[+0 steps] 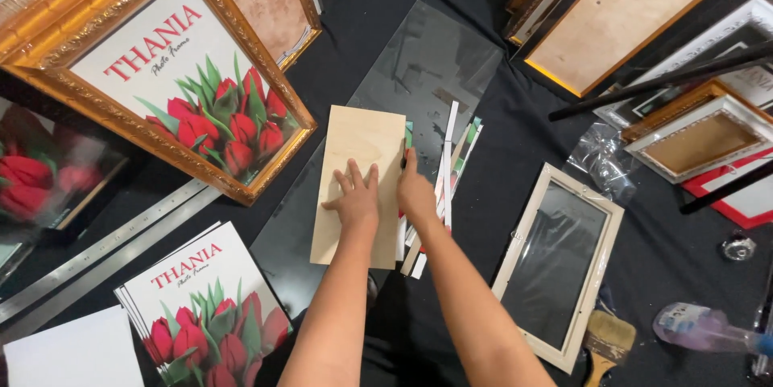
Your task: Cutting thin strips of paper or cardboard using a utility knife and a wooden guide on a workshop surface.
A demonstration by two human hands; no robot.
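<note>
Left hand (354,196) lay flat, palm down, fingers spread, pressed on a pale plywood board (358,153). Board sat upright-long on a sheet of clear glass (427,65) that ran diagonally across the black cloth of the tabletop (515,129). Right hand (415,190) sat just beside the left one at the board's right edge, fingers curled together with one fingertip up against that edge; couldn't tell whether it pinched anything. Under and right of that hand was a fan of thin white and green paper strips (447,169), overlapping the glass and partly tucked below the board. Both forearms came in from the bottom, close together. Upper left: large ornate gold frame (266,73) holding a print of red tulips, tilted, its lower corner near the board but apart from it. Lower left: stack of the same tulip prints (205,306), a white sheet next to it, and a long steel ruler (105,246) lying diagonally between frame and stack. Right of the hands: cream frame (600,266) with dark glass, lying flat, well apart from the board. Below it a paintbrush (605,339) and a plastic spray bottle (700,326) on its side. Top right: more frames and backing boards stacked, plus a crumpled clear plastic bag (600,157).
</note>
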